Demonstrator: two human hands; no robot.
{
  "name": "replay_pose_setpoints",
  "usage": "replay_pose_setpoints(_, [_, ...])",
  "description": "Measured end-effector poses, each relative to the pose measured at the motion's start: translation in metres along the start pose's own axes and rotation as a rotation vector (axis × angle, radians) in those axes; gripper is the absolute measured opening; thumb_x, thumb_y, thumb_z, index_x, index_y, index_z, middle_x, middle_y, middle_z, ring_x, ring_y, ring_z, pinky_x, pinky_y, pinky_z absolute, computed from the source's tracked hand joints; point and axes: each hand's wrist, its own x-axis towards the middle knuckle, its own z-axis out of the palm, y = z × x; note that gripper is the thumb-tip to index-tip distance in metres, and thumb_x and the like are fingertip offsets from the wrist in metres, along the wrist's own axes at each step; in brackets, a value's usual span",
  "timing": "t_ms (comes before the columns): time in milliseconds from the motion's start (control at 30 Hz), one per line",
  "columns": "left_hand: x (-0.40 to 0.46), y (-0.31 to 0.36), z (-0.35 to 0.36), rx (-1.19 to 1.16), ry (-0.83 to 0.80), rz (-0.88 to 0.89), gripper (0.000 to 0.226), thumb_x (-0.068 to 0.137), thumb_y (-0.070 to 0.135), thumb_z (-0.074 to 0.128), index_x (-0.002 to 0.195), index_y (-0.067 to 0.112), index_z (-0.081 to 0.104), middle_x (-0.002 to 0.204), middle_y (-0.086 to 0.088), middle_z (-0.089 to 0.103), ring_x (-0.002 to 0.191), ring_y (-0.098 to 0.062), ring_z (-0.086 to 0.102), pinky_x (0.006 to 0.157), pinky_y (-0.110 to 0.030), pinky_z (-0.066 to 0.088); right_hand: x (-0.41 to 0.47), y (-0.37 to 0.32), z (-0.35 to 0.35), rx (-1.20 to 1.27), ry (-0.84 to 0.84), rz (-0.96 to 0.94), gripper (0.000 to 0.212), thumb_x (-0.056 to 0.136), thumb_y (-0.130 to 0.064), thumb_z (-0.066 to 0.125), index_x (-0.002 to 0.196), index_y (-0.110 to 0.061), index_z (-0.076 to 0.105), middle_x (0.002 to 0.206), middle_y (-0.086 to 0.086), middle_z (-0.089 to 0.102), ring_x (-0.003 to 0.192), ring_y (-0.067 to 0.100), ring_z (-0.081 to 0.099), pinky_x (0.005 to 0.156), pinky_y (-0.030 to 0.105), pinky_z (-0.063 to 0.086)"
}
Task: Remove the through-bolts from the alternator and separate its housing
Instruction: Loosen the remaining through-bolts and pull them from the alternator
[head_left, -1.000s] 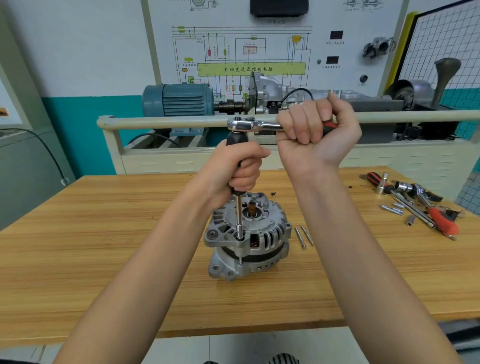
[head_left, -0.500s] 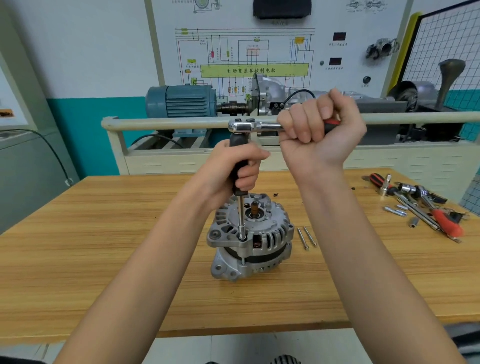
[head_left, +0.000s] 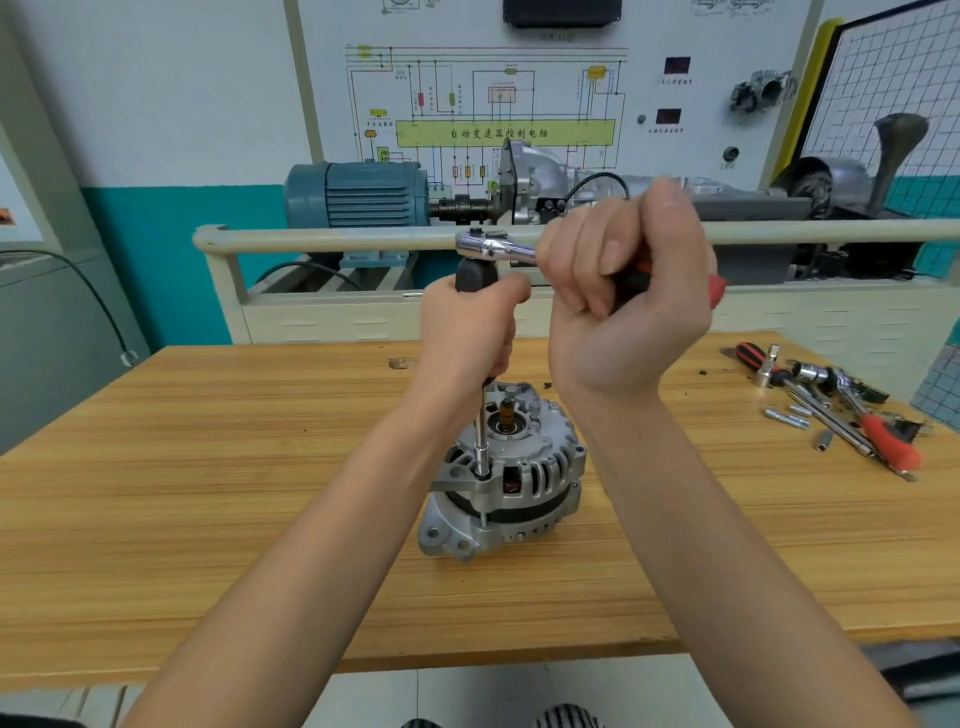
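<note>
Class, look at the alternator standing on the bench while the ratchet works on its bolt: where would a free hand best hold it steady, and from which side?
Grip the alternator round its ribbed upper housing, from the right side. That flank is bare, rounded and wide enough to cup; the extension bar and left hand crowd the left, and the mounting lug juts out low at front-left. This is a judgement from its pose.
</note>
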Motion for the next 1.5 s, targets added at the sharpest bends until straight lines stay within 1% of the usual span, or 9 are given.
replay_pose_setpoints(333, [0.007,0.010,-0.026,-0.136,-0.543,-0.136,0.039,0.078,0.011,0.056,0.044,0.019,0.038,0.036,0.007,0.026,0.031,-0.007,0.021,0.038,-0.019,0.018,0.033,-0.002,-0.023,0.417,0.349,0.428,0.045,0.088,-0.015,0.037,0.043,-0.013,0.038,0.032,-0.004,0.022,0.029,0.010,0.018,0.038,0.020,0.018])
replay_pose_setpoints(500, [0.003,0.007,-0.013,-0.029,-0.289,-0.109,0.052,0.085,0.002,0.053,0.043,0.021,0.030,0.036,0.007,0.022,0.030,-0.008,0.015,0.039,-0.017,0.013,0.011,-0.003,-0.007,0.176,0.163,0.169,0.050,0.093,-0.010,0.032,0.044,-0.014,0.041,0.034,-0.005,0.025,0.033,0.011,0.017,0.042,0.022,0.019])
replay_pose_setpoints(633, [-0.001,0.003,0.000,-0.030,-0.047,-0.008,0.049,0.081,-0.007,0.048,0.044,0.020,0.030,0.035,0.009,0.024,0.029,-0.008,0.017,0.036,-0.013,0.017,-0.007,0.004,0.011,-0.148,-0.054,-0.158,0.031,0.086,-0.002,0.034,0.062,-0.017,0.046,0.039,-0.008,0.032,0.034,0.009,0.024,0.044,0.023,0.019])
replay_pose_setpoints(767, [0.001,0.001,-0.006,0.002,-0.077,0.015,0.043,0.081,-0.005,0.056,0.054,0.017,0.031,0.039,0.008,0.027,0.033,-0.009,0.020,0.037,-0.016,0.021,0.005,0.000,0.002,0.017,0.018,0.007,0.041,0.088,-0.006,0.033,0.048,-0.015,0.042,0.034,-0.006,0.027,0.031,0.009,0.020,0.042,0.021,0.017])
replay_pose_setpoints(967, [0.004,0.007,-0.023,-0.039,-0.562,-0.063,0.043,0.080,0.011,0.061,0.045,0.021,0.038,0.038,0.007,0.027,0.033,-0.010,0.023,0.040,-0.020,0.020,0.033,-0.006,-0.032,0.487,0.348,0.436,0.050,0.092,-0.016,0.034,0.042,-0.013,0.039,0.031,-0.003,0.023,0.027,0.011,0.020,0.040,0.018,0.017])
replay_pose_setpoints(1100, [0.004,0.005,-0.016,-0.040,-0.425,-0.097,0.052,0.088,0.004,0.056,0.045,0.020,0.031,0.037,0.007,0.023,0.031,-0.009,0.019,0.038,-0.018,0.018,0.030,-0.005,-0.028,0.425,0.364,0.368,0.042,0.084,-0.014,0.039,0.042,-0.013,0.039,0.032,-0.003,0.023,0.029,0.011,0.019,0.039,0.018,0.018])
replay_pose_setpoints(1300, [0.000,-0.003,-0.001,-0.005,0.043,0.016,0.043,0.082,-0.002,0.056,0.055,0.018,0.030,0.039,0.007,0.025,0.033,-0.010,0.019,0.037,-0.016,0.019,0.005,0.001,0.001,0.083,0.066,0.063,0.044,0.089,-0.008,0.034,0.046,-0.013,0.042,0.034,-0.005,0.026,0.032,0.010,0.020,0.042,0.022,0.019])
replay_pose_setpoints(1400, [0.000,-0.003,0.000,0.006,0.052,0.027,0.042,0.082,-0.003,0.057,0.056,0.017,0.031,0.040,0.007,0.026,0.033,-0.010,0.019,0.037,-0.015,0.020,-0.001,0.004,0.009,-0.037,0.004,-0.041,0.034,0.085,-0.006,0.034,0.055,-0.016,0.045,0.035,-0.006,0.028,0.033,0.009,0.021,0.042,0.022,0.018])
replay_pose_setpoints(1500, [-0.001,-0.002,-0.010,-0.020,-0.116,0.011,0.043,0.082,-0.004,0.057,0.055,0.017,0.032,0.040,0.007,0.026,0.035,-0.010,0.020,0.039,-0.017,0.020,0.009,-0.002,-0.002,0.087,0.050,0.097,0.045,0.088,-0.009,0.034,0.044,-0.012,0.042,0.033,-0.005,0.026,0.032,0.010,0.019,0.042,0.021,0.019])
